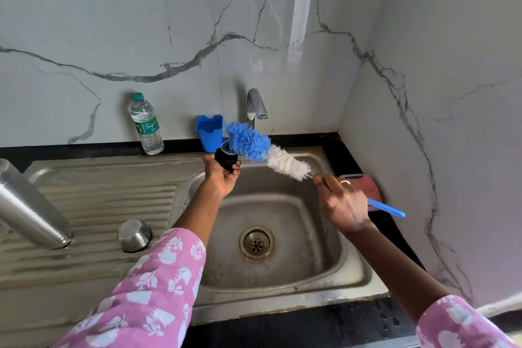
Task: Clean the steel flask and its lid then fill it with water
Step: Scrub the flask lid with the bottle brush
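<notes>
My left hand (223,176) grips a small black stopper lid (226,157) above the back of the steel sink (285,302). My right hand (343,203) holds a bottle brush (265,151) by its blue handle, and the brush's blue bristles touch the top of the lid. The steel flask (31,206) stands mouth down on the ribbed draining board at the left. A steel cup cap (134,235) sits upside down beside it.
The tap (255,106) rises behind the basin, with no water running. A blue plastic holder (210,133) and a clear water bottle (146,124) stand against the marble wall. A reddish pad (364,183) lies on the black counter right of the sink.
</notes>
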